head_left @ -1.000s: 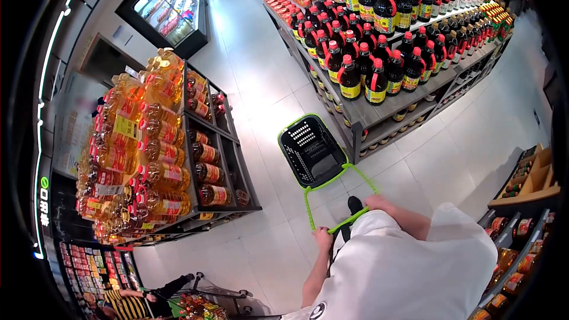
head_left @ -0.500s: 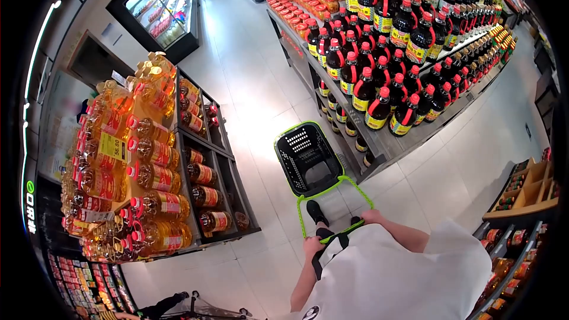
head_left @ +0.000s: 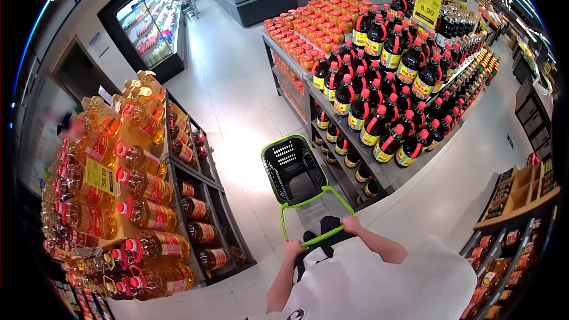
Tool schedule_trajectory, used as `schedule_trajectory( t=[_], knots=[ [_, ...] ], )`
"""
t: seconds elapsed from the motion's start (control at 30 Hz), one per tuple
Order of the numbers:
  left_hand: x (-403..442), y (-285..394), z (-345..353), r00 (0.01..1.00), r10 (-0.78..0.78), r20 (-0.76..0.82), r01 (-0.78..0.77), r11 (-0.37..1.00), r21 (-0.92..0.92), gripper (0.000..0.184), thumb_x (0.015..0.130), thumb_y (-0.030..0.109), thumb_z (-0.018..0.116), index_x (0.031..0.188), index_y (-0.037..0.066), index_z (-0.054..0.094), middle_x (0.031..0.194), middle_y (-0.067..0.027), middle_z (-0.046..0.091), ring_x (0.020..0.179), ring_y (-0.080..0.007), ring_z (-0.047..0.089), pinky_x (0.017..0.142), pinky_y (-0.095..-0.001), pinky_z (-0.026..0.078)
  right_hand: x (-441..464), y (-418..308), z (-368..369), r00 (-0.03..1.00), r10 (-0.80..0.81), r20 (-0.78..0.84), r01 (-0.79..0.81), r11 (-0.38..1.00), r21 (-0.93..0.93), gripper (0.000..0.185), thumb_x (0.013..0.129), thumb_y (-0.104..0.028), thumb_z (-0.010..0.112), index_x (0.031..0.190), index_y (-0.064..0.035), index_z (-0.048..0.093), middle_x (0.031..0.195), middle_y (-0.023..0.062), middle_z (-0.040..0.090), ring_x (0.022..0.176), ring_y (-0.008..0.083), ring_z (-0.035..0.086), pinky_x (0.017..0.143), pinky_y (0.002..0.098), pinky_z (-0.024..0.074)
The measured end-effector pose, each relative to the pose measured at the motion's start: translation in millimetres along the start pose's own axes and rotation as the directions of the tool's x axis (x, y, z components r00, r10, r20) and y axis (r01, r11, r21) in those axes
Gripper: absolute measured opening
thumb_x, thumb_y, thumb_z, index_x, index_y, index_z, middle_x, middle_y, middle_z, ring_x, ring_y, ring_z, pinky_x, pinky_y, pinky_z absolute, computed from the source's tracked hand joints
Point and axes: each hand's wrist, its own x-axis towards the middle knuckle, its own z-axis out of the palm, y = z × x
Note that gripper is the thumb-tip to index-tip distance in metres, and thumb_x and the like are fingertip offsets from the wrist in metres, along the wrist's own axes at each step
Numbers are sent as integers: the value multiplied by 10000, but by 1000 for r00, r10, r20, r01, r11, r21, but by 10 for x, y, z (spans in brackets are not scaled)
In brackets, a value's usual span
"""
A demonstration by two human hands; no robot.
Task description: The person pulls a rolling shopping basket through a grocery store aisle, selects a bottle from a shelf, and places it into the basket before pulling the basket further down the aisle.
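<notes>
A black basket [head_left: 293,169] with a green rim is in front of me on the pale floor, and its green handle [head_left: 326,236] reaches back to my body. My left hand [head_left: 293,249] is wrapped round the left end of the handle. At the right end, my right hand [head_left: 352,226] is closed on the same handle. The basket looks empty. Its right side is near the shelf of dark bottles [head_left: 361,112], without either hand touching those bottles.
Oil bottles [head_left: 148,184] are stacked on a stand at the left. Red-lidded jars [head_left: 314,24] stand beyond the dark bottles. Wooden shelves [head_left: 521,192] are at the right, a freezer [head_left: 255,0] and a person [head_left: 186,0] far ahead. Tiled floor [head_left: 225,106] runs between the displays.
The view has tilted up, showing more of the aisle and freezer. The bottle displays appear lower and closer. The trolley at the lower left has left the view. Both hands still hold the handle.
</notes>
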Motion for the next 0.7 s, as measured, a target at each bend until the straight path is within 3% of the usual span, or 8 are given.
schedule_trajectory(
  t=[0.07,0.2,0.27,0.37,0.5,0.6,0.7],
  knots=[
    [88,1,-189,996,15,84,-23,995,93,287,641,364,571,791,135,657,770,-111,628,737,-264,609,752,-365,456,132,-50,-41,999,23,31,-24,999,25,146,627,-144,536,757,-160,601,738,81,600,759,262,586,601,432,449],
    [233,-185,-195,996,60,66,-68,991,117,291,638,370,562,780,135,658,762,-116,629,731,-273,609,749,-368,448,237,-107,-17,981,-103,-166,97,994,-45,63,605,-142,559,664,-140,581,654,77,580,691,279,572,556,432,427],
    [343,-249,-240,996,61,72,-69,991,117,292,636,370,563,773,130,657,756,-120,628,731,-274,609,755,-367,446,347,-124,-56,981,-110,-162,110,994,-9,67,599,-150,564,664,-142,582,649,72,577,700,273,568,561,424,427],
    [589,-363,-342,993,46,106,-59,991,119,290,636,364,561,760,119,654,748,-128,627,733,-275,609,763,-365,443,598,-168,-130,998,-57,-41,56,998,-43,161,623,-172,567,767,-199,634,694,67,592,714,247,588,587,405,457],
    [839,-352,-733,991,22,132,-41,990,136,269,642,334,547,744,108,650,744,-138,625,733,-277,609,770,-364,442,1036,-178,-372,991,-3,131,3,1000,-5,195,642,-178,581,823,-194,651,759,91,610,775,265,593,645,397,479],
    [1104,-283,-1120,996,-6,92,-5,993,121,273,641,331,548,740,97,651,746,-138,625,735,-281,608,776,-369,443,1323,-208,-714,995,28,95,-27,1000,-7,202,645,-184,586,835,-192,651,795,104,610,807,274,586,657,398,482],
    [1373,-255,-1361,983,-41,177,17,991,134,309,679,363,544,840,124,655,808,-132,629,769,-281,608,686,-387,491,1599,-187,-948,994,18,107,-21,999,27,212,656,-167,579,854,-188,652,809,119,602,824,288,576,689,404,481]
  ],
)
